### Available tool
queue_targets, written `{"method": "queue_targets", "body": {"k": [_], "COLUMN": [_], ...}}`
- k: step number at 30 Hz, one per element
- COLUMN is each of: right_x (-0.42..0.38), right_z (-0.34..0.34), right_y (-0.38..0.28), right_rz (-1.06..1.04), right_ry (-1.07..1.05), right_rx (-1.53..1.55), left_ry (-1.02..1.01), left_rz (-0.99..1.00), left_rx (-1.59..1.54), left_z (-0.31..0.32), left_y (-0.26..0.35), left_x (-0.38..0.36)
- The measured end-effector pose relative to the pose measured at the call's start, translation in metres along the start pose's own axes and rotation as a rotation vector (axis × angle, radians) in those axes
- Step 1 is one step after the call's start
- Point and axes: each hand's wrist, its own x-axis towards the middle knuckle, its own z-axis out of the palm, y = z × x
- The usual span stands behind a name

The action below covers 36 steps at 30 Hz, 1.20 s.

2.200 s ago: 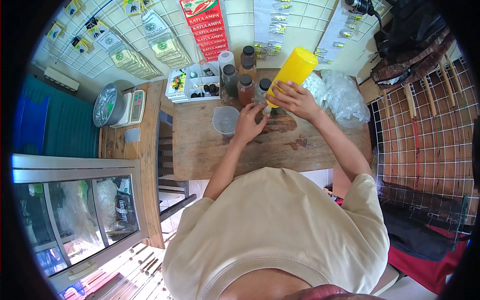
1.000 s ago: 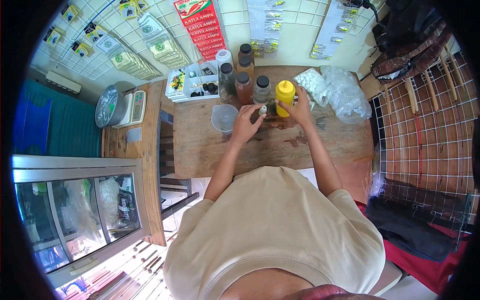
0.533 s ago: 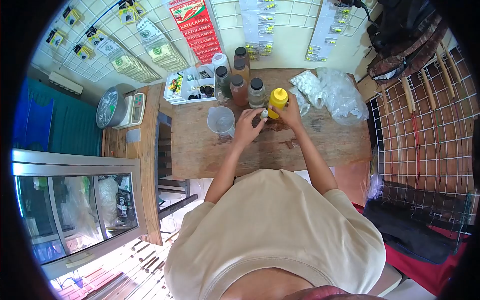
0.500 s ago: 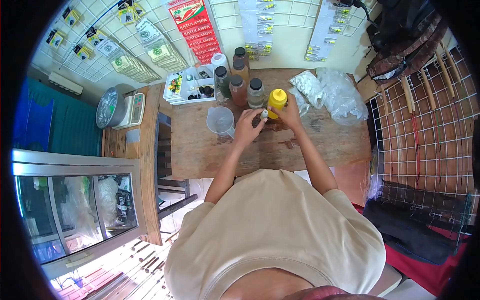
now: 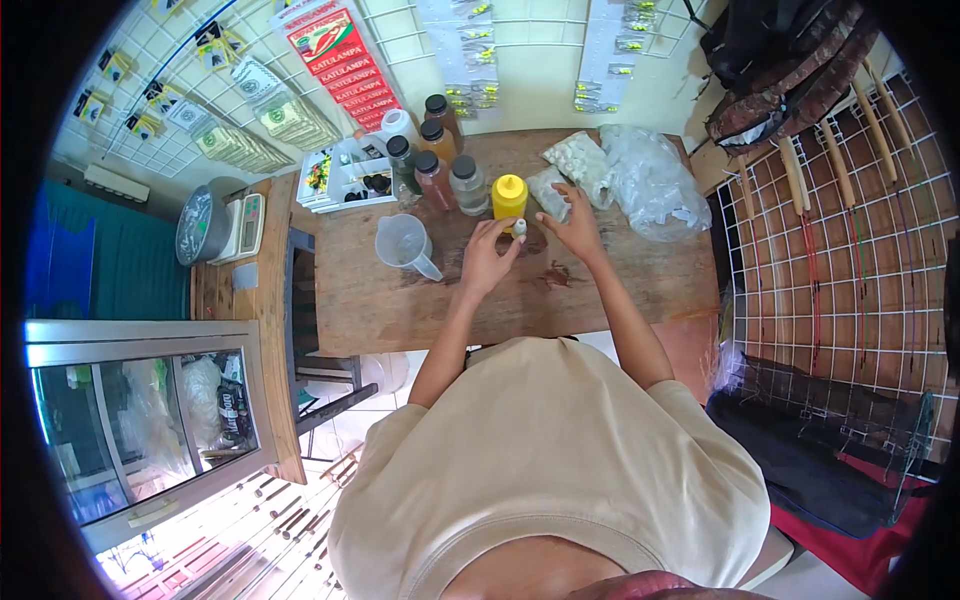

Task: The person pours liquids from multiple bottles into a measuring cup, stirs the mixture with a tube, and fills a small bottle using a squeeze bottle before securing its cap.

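My left hand (image 5: 487, 257) is over the wooden table (image 5: 450, 300), its fingers closed around a small whitish bottle (image 5: 520, 229) with a narrow top. Just behind it stands a yellow squeeze bottle (image 5: 510, 196), upright on the table. My right hand (image 5: 576, 228) is to the right of the squeeze bottle, apart from it, with thumb and fingers spread and nothing in them. A clear plastic measuring jug (image 5: 402, 242) stands left of my left hand, its handle toward me.
Several dark-capped bottles (image 5: 434, 181) stand behind the jug, beside a white divided tray (image 5: 345, 200). Plastic bags (image 5: 655, 185), one with white pieces (image 5: 580, 165), lie at the back right. A scale (image 5: 243, 228) with a bowl (image 5: 203, 230) sits on the left counter.
My right hand has let go of the yellow squeeze bottle and moved off to its right, fingers opening. My left hand still holds the small bottle. The whole view has shifted slightly.
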Motion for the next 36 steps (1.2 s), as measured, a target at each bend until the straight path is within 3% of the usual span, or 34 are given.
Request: {"method": "queue_targets", "body": {"k": [2,6,8,12,17,30,36], "right_x": [-0.002,-0.011,-0.015,-0.021,-0.014,0.006,0.006], "right_z": [-0.008,-0.024,-0.031,-0.028,-0.014,0.001,0.012], "right_y": [0.017,0.033,0.038,0.046,0.06,0.059,0.069], "right_rz": [-0.095,-0.016,-0.065,-0.109,-0.089,-0.061,-0.103], "right_ry": [0.032,0.046,0.01,-0.024,-0.164,-0.256,-0.136], "right_rx": [-0.063,-0.196,-0.409,-0.505,-0.73,-0.659,-0.676], "left_ry": [-0.017,-0.021,-0.023,-0.02,-0.035,-0.059,-0.076], "left_rz": [-0.012,-0.008,-0.047,-0.156,-0.142,-0.225,-0.233], "left_rx": [-0.007,0.008,-0.011,-0.057,-0.02,0.056,0.078], "left_z": [0.009,0.029,0.039,0.054,0.068,0.073,0.072], "left_y": [0.005,0.009,0.008,0.008,-0.003,-0.007,-0.005], "left_x": [0.002,0.005,0.005,0.004,0.011,0.015,0.016]}}
